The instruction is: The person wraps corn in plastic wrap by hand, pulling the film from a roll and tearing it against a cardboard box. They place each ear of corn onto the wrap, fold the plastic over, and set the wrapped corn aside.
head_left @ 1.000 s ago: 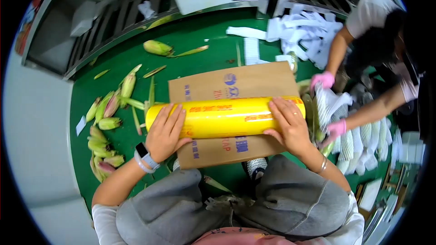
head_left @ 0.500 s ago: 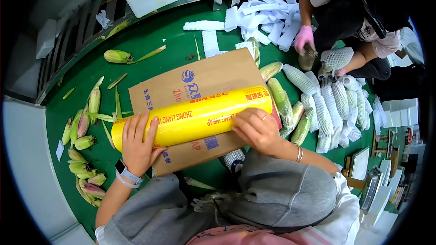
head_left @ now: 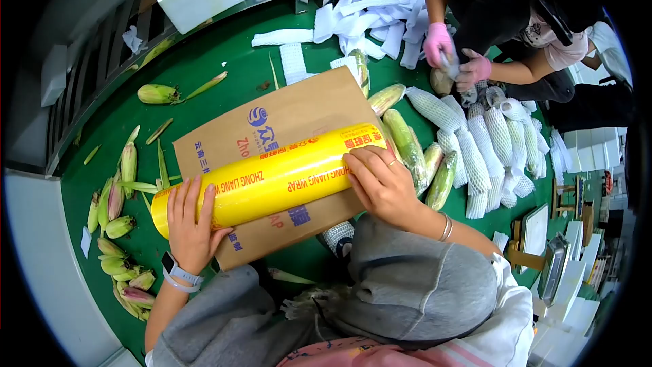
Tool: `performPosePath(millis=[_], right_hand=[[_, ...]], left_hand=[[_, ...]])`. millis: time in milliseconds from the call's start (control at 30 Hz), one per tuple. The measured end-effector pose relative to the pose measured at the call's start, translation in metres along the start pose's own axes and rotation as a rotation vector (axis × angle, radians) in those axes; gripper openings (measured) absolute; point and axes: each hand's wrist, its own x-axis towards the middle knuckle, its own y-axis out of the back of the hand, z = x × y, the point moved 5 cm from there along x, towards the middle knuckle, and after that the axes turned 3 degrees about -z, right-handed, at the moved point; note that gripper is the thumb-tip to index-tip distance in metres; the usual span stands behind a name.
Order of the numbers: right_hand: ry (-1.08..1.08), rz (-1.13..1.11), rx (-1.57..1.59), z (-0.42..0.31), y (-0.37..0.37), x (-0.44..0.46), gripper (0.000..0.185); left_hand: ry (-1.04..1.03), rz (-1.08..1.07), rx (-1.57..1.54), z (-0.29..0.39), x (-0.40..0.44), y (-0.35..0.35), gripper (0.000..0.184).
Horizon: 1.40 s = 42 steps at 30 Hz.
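Yellow roll [head_left: 261, 180], single, lies on one carton [head_left: 309, 105], left fingers [head_left: 190, 207] spread, right fingers [head_left: 369, 166] bent against it, pinch unclear.

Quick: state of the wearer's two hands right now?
Left hand: open, fingers spread on the yellow roll near its left end.
Right hand: fingers bent on the roll near its right end; can't tell whether they're pinching anything.

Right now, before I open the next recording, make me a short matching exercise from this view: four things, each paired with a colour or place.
Things:
1. wrap roll
2. cardboard
3. smartwatch
4. co-worker's gloves

Colour or place:
A. pink
B. on the wrist of the left hand
C. yellow with red print
D. brown, under the wrap roll

Pairs: 1-C, 2-D, 3-B, 4-A
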Motion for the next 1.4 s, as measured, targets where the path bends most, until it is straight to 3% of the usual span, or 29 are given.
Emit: performPosePath(millis=[400,467,700,900,967,1000,1033,1100,1167,1233,1300,1400], right_hand=[[-0.068,0.011,0.038,0.008,0.006,0.001,0.030],[0.054,-0.018,0.024,0.004,0.005,-0.008,0.029],[0.054,-0.029,0.015,0.004,0.003,-0.015,0.030],[-0.200,-0.076,-0.034,0.019,0.015,-0.007,0.046],[-0.493,-0.086,0.233,0.035,0.008,-0.017,0.056],[-0.599,-0.100,0.419,0.041,0.003,-0.021,0.049],[-0.598,-0.100,0.418,0.045,-0.004,-0.026,0.049],[-0.835,-0.109,1.092,0.054,-0.036,-0.045,0.049],[-0.822,0.016,1.182,0.058,-0.047,-0.036,0.043],[-0.794,0.019,1.215,0.079,-0.065,-0.012,0.038],[-0.809,-0.069,1.191,0.098,-0.082,0.031,0.039],[-0.477,-0.121,0.394,0.112,-0.093,0.107,0.051]], left_hand=[[-0.020,0.049,0.052,0.006,-0.010,-0.006,0.074],[-0.024,0.051,0.053,0.006,-0.011,-0.006,0.074],[-0.024,0.088,0.057,0.007,-0.013,-0.008,0.073],[-0.021,0.079,0.061,0.007,-0.012,-0.006,0.071],[-0.021,0.082,0.065,0.007,-0.012,-0.006,0.071],[-0.020,0.080,0.065,0.006,-0.012,-0.006,0.071],[-0.019,0.078,0.065,0.007,-0.012,-0.006,0.072],[-0.013,0.071,0.064,0.006,-0.012,-0.005,0.076],[-0.004,0.073,0.085,0.005,-0.009,0.005,0.079],[0.182,-0.076,0.031,-0.002,-0.003,0.014,0.091],[0.155,-0.061,0.125,0.001,-0.001,0.027,0.097],[0.182,-0.269,-0.021,0.009,-0.003,0.025,0.096]])
